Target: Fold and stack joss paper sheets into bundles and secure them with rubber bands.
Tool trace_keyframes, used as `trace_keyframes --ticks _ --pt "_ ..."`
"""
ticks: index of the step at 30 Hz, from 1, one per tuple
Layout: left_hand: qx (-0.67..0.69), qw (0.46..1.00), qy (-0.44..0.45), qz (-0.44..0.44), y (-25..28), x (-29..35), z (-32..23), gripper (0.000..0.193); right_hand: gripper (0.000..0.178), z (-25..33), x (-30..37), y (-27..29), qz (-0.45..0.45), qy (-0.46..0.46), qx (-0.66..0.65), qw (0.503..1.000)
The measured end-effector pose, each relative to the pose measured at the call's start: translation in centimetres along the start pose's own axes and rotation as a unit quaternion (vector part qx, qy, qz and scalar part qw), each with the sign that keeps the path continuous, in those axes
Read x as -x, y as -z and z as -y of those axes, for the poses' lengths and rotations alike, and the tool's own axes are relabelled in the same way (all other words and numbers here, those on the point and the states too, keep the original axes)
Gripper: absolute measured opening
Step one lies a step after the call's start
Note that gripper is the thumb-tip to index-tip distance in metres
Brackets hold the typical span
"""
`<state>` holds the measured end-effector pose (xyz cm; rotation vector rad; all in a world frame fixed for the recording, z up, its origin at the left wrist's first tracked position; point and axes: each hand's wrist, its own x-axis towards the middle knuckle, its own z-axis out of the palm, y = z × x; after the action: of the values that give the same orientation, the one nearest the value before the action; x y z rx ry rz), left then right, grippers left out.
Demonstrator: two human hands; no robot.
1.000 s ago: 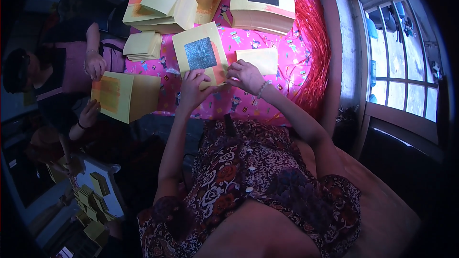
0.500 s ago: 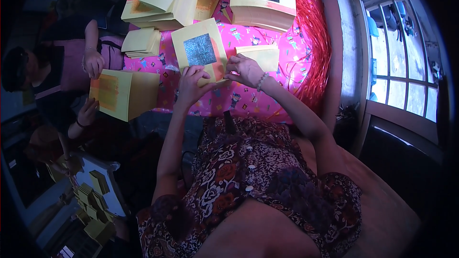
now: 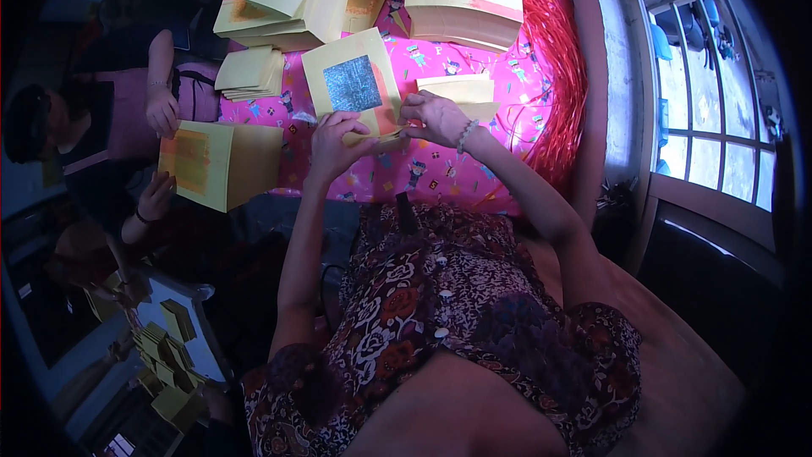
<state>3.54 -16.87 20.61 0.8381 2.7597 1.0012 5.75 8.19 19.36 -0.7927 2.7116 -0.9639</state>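
Note:
A yellow joss paper stack [image 3: 387, 89] with a silver foil square and an orange band lies tilted on the pink patterned table cover [image 3: 338, 190]. My left hand [image 3: 340, 148] rests on its near left edge, fingers curled over the paper and thumb stretched toward the right. At the near right corner, my right hand [image 3: 438, 121] has thumb and fingers pinched together on the paper's edge; the fingertips partly hide what is between them. Just beyond that hand, a smaller pile of plain yellow sheets [image 3: 461, 90] lies partly covered by it.
Thick yellow paper stacks [image 3: 465, 21] stand at the back, more [image 3: 279, 25] at the back left. Red plastic strands [image 3: 558, 76] run along the right edge. At the left a co-worker's hands [image 3: 159, 118] hold another thick stack [image 3: 245, 165]. A barred window [image 3: 710, 101] is at right.
My right hand has shifted slightly right and a little nearer, its fingers still at the stack's corner. My left hand has moved slightly, staying on the near edge.

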Motion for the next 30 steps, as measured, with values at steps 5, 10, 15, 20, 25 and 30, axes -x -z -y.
trace_keyframes --ticks 5,10,15,20,25,30 --pt "0.01 1.0 0.012 0.012 0.2 -0.1 0.2 0.022 0.018 0.1 -0.3 0.3 0.0 -0.001 -0.016 1.0" --pt "0.017 0.999 0.02 0.019 0.2 -0.2 0.0 0.022 0.019 0.0 -0.1 0.1 -0.013 0.004 -0.013 1.0" --pt "0.016 0.999 0.022 0.021 0.1 -0.1 0.1 0.023 0.021 0.4 -0.1 0.1 -0.025 -0.017 -0.027 0.999" --pt "0.023 0.999 0.025 0.021 0.2 0.0 0.1 0.022 0.021 0.5 -0.1 0.1 -0.027 -0.017 -0.038 0.999" --pt "0.02 0.999 0.014 0.028 0.7 -0.2 -0.2 0.026 0.02 0.6 -0.4 0.0 -0.03 -0.012 -0.013 0.999" --pt "0.04 0.996 -0.029 0.074 3.0 -0.6 0.6 0.041 0.026 0.2 -1.2 0.4 -0.08 0.011 0.005 0.997"
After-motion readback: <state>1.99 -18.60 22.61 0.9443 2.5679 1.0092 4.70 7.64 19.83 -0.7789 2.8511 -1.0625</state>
